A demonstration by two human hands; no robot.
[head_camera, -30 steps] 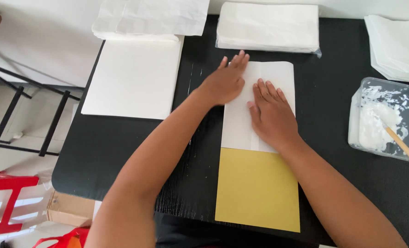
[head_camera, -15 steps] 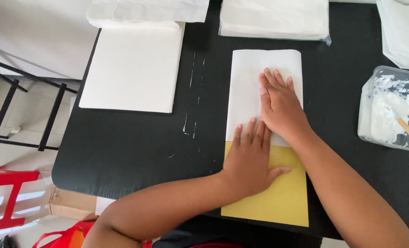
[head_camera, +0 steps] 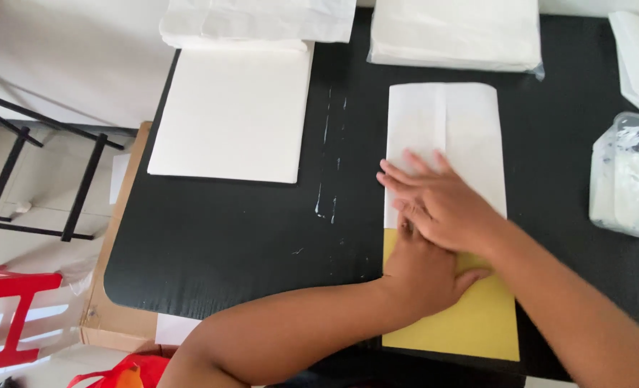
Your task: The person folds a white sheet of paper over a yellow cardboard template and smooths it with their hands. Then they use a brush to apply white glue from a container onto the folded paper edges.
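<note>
Both hands now stacked, right hand [head_camera: 445, 208] over left hand [head_camera: 423, 269], flat & open (grasping nothing), pressing white sheet [head_camera: 445, 147] onto yellow card [head_camera: 470, 323] w/ left slid back from the top.

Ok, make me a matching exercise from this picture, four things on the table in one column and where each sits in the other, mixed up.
Things:
1. right hand
2. left hand
3. tub
4. white pad

Places:
A. far right of the table, white paste inside
B. flat on the white sheet, on top of the other hand's fingers
C. left part of the table, clear of both hands
D. on the yellow sheet, fingers under the other hand

Pairs: 1-B, 2-D, 3-A, 4-C
</note>
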